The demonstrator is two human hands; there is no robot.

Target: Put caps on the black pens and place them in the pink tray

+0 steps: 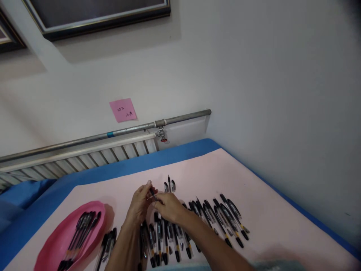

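Observation:
Over the middle of the pink sheet, my left hand [141,201] and my right hand [168,207] meet, both with fingers closed on a dark pen [153,193]. Only a short stretch of it shows between the fingertips. Just beyond my right hand lie two black pen caps [173,185] with a pointed pen piece [169,182] between them. Below my hands spreads a row of pen parts [176,244], clear barrels with black ends and yellow bands. My forearms hide part of that row.
A pink plastic dish [53,241] at the left holds several capped pens [80,237]. More pen parts [228,218] lie to the right, and others [107,244] beside my left forearm. A blue cover [197,145] borders the pink sheet [214,169]; a radiator [107,154] and wall stand behind.

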